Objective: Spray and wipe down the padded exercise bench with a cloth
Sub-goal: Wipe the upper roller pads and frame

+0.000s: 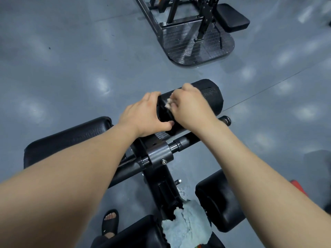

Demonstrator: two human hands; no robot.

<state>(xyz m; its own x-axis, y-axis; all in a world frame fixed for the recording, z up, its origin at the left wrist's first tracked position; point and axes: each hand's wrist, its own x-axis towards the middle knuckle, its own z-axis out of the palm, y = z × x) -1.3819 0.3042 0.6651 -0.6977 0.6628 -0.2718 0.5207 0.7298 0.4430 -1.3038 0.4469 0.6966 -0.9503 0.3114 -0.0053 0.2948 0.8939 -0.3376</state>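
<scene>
At 6 o'clock, nearest the camera, a light blue cloth lies crumpled on the black metal frame of the padded desk, held by neither hand. It sits between two dark pads, one at the bottom edge and one at 5 o'clock. Wet spots show on the floor just beyond the cloth. At 7 o'clock a foot in a black slide sandal stands on the floor beside the frame. A red object shows at 4 o'clock behind the right forearm; its nature cannot be determined. Both forearms reach forward from the lower corners toward the centre. A flat black pad of the desk extends to 9 o'clock, partly covered by the left forearm. Just past centre, a cylindrical black roller pad is mounted on a crossbar of the frame. The left hand grips the roller pad's near end, fingers over the top and thumb curled underneath. The right hand rests on top of the roller pad, just beside the left hand, fingers curled and pinching a small pale wad against the padding; its material cannot be determined. The grey floor beyond carries blurred light reflections. At 12 o'clock, well apart from the desk, stands another black machine with a ribbed footplate and a small black pad.
</scene>
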